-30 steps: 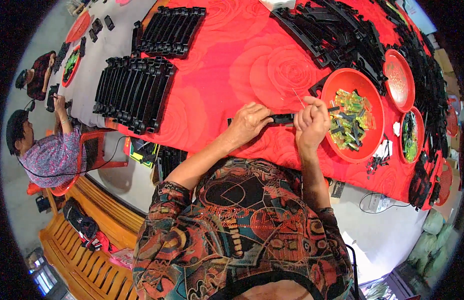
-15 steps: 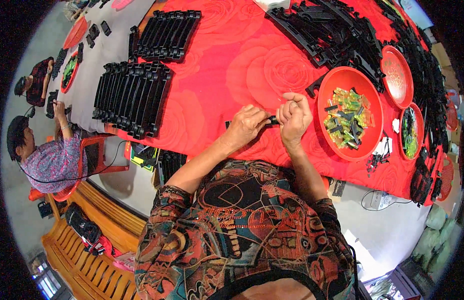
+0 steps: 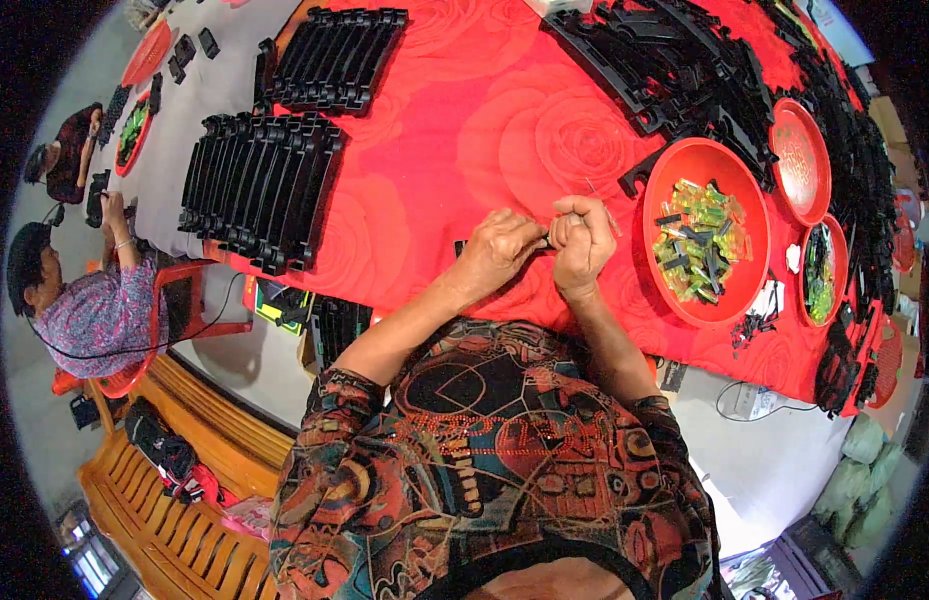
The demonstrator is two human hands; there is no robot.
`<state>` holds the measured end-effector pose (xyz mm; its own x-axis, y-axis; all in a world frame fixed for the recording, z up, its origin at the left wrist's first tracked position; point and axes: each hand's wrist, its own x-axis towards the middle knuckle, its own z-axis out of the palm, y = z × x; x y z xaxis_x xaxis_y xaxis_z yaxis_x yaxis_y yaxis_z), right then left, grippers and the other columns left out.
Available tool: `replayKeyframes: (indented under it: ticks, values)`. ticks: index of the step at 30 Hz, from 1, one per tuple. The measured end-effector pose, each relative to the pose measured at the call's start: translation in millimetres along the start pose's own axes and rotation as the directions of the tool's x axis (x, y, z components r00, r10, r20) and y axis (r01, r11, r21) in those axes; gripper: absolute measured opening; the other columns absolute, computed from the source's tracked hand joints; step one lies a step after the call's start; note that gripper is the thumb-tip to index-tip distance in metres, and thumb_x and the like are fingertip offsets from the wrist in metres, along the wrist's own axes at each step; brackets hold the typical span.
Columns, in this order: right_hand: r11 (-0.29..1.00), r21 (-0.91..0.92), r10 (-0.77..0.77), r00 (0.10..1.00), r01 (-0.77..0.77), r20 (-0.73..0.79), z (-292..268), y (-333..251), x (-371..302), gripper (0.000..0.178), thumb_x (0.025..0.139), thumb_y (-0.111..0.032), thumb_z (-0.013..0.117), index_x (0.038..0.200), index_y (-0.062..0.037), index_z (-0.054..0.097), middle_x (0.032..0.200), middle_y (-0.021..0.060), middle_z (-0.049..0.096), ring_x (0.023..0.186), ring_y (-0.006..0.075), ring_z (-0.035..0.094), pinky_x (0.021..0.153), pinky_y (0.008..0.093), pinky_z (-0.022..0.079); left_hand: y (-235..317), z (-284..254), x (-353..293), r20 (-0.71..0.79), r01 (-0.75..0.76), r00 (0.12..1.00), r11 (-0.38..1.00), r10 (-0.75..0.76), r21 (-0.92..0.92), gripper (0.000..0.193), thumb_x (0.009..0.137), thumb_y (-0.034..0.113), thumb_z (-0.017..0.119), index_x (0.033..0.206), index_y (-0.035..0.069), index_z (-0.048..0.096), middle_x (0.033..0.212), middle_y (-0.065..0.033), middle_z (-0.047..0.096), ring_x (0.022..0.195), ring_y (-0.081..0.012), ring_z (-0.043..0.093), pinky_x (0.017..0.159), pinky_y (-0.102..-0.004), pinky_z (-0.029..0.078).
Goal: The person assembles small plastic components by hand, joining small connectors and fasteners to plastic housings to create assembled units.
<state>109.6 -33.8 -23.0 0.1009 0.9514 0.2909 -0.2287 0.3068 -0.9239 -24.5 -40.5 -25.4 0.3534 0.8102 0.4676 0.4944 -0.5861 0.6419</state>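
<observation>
My left hand [image 3: 497, 255] is closed around a long black plastic part, pressed near the table's front edge. One end of that black plastic part [image 3: 461, 246] sticks out to the left of the hand. Close beside it, my right hand [image 3: 582, 243] is curled into a fist at the part's other end. A slim, thin pointed tool [image 3: 605, 207] juts up from the right fist; its exact kind is too small to make out. To the right stands a red bowl [image 3: 675, 303] of small yellow-green clear pieces and black strips.
Rows of black plastic parts [image 3: 260, 190] lie at the left, with another stack [image 3: 340, 60] behind. A heap of black parts [image 3: 675, 70] covers the back right. Two red plates [image 3: 800, 165] are beyond the bowl. A seated person [image 3: 95, 315] works at the far left.
My right fist has turned slightly, and the thin tool now shows above it. The hands stay close together around the black part. The view has shifted a little.
</observation>
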Motion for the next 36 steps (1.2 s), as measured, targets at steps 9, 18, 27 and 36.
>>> replayKeyframes:
  ticks: [9,18,27,36]
  values:
    - [0.991,0.114,0.068,0.998,-0.066,-0.015,3.4,-0.4,6.6,0.018,0.084,-0.006,0.036,0.088,0.0024,0.051,0.056,-0.0036,0.035,0.046,0.0036,0.031,0.042,0.0218,0.029,1.5,-2.7,2.4,0.029,0.013,0.999,1.0,-0.013,-0.018,0.014,0.072,0.009,0.067,0.08,0.002,0.058,0.073,-0.0117,0.058,0.07,-0.0295,0.054,0.064,-0.0398,0.043]
    - [0.96,0.252,-0.071,0.978,0.12,-0.196,-9.0,-60.3,19.0,0.017,0.084,-0.003,0.039,0.095,0.0029,0.05,0.053,-0.0035,0.034,0.042,0.004,0.028,0.038,0.022,0.024,-7.1,1.2,11.0,0.195,0.156,0.969,0.988,-0.153,-0.002,0.015,0.072,0.013,0.068,0.078,0.004,0.058,0.074,-0.0134,0.057,0.075,-0.0333,0.055,0.067,-0.0431,0.044]
    - [0.991,0.051,0.133,0.958,-0.123,-0.255,-32.1,-50.3,-5.8,0.013,0.084,-0.001,0.043,0.092,0.0022,0.052,0.058,-0.0034,0.039,0.044,0.0025,0.03,0.039,0.0195,0.026,-2.5,-4.0,30.6,0.376,0.366,0.846,0.924,-0.378,0.106,0.02,0.068,0.016,0.072,0.079,0.005,0.06,0.079,-0.0138,0.058,0.08,-0.0339,0.057,0.067,-0.0438,0.044]
    - [0.897,0.441,0.076,0.97,0.035,-0.231,-14.3,-37.5,4.3,0.015,0.086,-0.002,0.036,0.093,0.0032,0.048,0.054,-0.0047,0.027,0.04,0.0038,0.024,0.036,0.0219,0.022,0.9,-4.0,36.9,0.371,0.438,0.804,0.885,-0.464,0.157,0.02,0.067,0.013,0.074,0.079,0.003,0.061,0.073,-0.0133,0.061,0.073,-0.0297,0.06,0.064,-0.0406,0.045]
